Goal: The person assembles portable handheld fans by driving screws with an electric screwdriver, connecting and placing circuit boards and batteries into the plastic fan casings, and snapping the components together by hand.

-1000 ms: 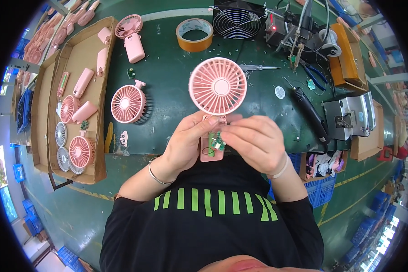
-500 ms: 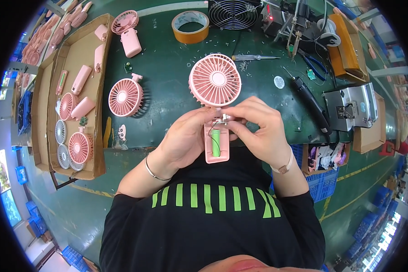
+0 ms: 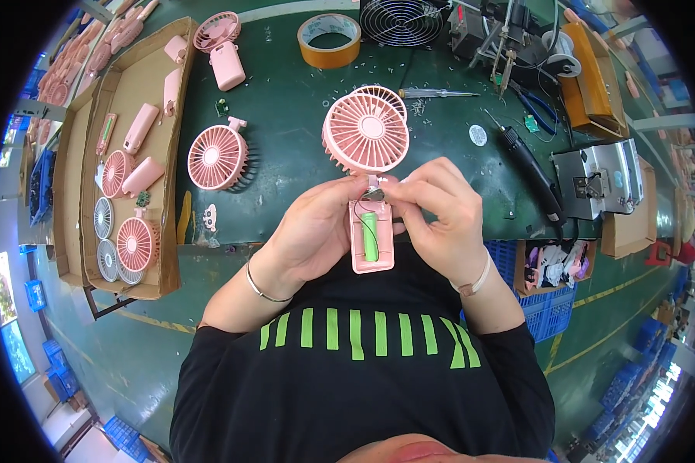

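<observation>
A pink handheld fan is held over the table's near edge, its round grille head pointing away from me. Its handle shell lies open, showing a green battery cell and a thin dark wire. My left hand grips the fan at the neck and the left side of the handle. My right hand is closed at the neck, thumb and forefinger pinched beside a small metallic part. Exactly what sits between those fingertips is too small to make out.
Left, a cardboard tray holds pink fan parts; a loose fan head lies beside it. Tape and a screwdriver lie beyond my hands. At right are an electric screwdriver, pliers and a metal machine.
The fan's head has tilted slightly, so more of its rear ring shows behind the grille. My right fingers have shifted a little upward at the neck. My left hand keeps its hold.
</observation>
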